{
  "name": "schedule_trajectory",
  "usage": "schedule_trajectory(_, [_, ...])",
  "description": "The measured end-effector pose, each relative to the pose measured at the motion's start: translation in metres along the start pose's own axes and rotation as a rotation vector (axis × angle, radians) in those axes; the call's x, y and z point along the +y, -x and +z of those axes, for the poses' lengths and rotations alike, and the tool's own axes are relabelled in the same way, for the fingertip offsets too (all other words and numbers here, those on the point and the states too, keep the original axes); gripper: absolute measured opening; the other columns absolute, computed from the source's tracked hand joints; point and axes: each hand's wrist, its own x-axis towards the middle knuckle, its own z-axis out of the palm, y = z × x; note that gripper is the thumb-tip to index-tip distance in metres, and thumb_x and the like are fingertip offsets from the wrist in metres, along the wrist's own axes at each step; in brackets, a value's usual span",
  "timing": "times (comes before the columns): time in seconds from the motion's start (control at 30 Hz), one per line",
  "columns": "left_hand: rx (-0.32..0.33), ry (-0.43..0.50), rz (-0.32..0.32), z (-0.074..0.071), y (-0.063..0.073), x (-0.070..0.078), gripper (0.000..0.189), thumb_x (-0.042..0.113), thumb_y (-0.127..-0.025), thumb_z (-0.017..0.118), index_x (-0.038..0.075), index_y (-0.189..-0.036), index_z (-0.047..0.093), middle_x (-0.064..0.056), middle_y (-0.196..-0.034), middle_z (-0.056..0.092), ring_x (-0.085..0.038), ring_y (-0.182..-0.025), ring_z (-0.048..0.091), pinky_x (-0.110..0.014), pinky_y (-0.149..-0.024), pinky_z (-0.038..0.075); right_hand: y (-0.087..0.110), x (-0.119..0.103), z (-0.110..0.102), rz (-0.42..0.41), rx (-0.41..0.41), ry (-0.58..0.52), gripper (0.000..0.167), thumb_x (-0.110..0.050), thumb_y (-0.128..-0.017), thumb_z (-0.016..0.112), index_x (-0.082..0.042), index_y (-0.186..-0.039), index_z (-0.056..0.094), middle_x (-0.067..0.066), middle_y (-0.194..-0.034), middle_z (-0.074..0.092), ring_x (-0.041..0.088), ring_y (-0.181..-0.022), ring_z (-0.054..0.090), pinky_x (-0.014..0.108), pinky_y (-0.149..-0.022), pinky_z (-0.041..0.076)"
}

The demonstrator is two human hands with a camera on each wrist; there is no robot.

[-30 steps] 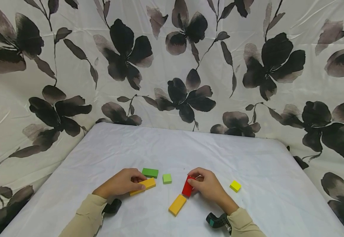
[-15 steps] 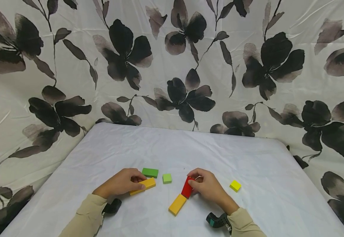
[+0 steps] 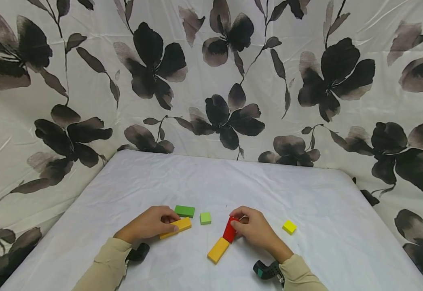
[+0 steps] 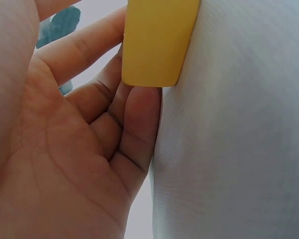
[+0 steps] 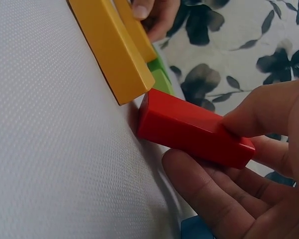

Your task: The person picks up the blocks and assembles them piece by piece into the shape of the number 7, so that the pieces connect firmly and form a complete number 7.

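My left hand (image 3: pixel 155 221) grips a long orange-yellow block (image 3: pixel 182 224) that lies on the white cloth, thumb along its near side. In the left wrist view, that block (image 4: pixel 157 45) rises past the curled fingers. With thumb and fingers, my right hand (image 3: pixel 255 226) pinches a red block (image 3: pixel 229 231). The red block's near end meets the far end of a second orange-yellow block (image 3: pixel 218 251), which lies slanted on the cloth. Up close in the right wrist view, one corner of the red block (image 5: pixel 189 127) is right at the end of the orange-yellow block (image 5: pixel 112 50).
A green block (image 3: pixel 184 211) lies just beyond the left hand, and a light green cube (image 3: pixel 205 218) sits between the hands. Off to the right is a yellow cube (image 3: pixel 289 227). Something blue (image 5: pixel 195 228) shows below the right hand. Floral fabric (image 3: pixel 218 117) hangs behind the table.
The red block has shifted slightly toward me, against the end of the slanted orange-yellow block, with the right hand still pinching it. My left hand has stayed in place.
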Motion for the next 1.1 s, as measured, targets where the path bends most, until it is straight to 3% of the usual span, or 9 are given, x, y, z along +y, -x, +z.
schedule_trajectory(0.3, [0.001, -0.002, -0.006, 0.001, -0.001, -0.001, 0.029, 0.033, -0.087, 0.079, 0.016, -0.11, 0.075, 0.006, -0.095, 0.063, -0.017, -0.086, 0.056, -0.027, -0.073, 0.048, 0.001, -0.006, 0.004, -0.01, 0.025, 0.012, 0.023, -0.011, -0.096, 0.067, -0.002, -0.117, 0.064, 0.008, -0.105, 0.065, 0.02, -0.078, 0.066, 0.032, -0.067, 0.059])
schedule_trajectory(0.83, [-0.001, -0.011, -0.012, 0.002, -0.002, -0.003, 0.027, 0.032, -0.087, 0.079, 0.017, -0.108, 0.075, 0.006, -0.095, 0.062, -0.017, -0.087, 0.055, -0.028, -0.073, 0.048, -0.001, -0.006, 0.006, -0.067, 0.04, 0.258, 0.026, -0.008, -0.093, 0.069, -0.003, -0.118, 0.065, 0.003, -0.107, 0.065, 0.012, -0.075, 0.064, 0.026, -0.063, 0.055])
schedule_trajectory(1.1, [0.001, -0.018, -0.033, 0.001, -0.002, 0.0, 0.026, 0.032, -0.087, 0.079, 0.017, -0.108, 0.075, 0.006, -0.095, 0.063, -0.017, -0.087, 0.055, -0.028, -0.074, 0.048, 0.0, -0.012, 0.005, -0.083, 0.048, 0.377, 0.027, -0.009, -0.091, 0.071, -0.004, -0.117, 0.066, 0.001, -0.107, 0.065, 0.012, -0.085, 0.061, 0.023, -0.068, 0.054])
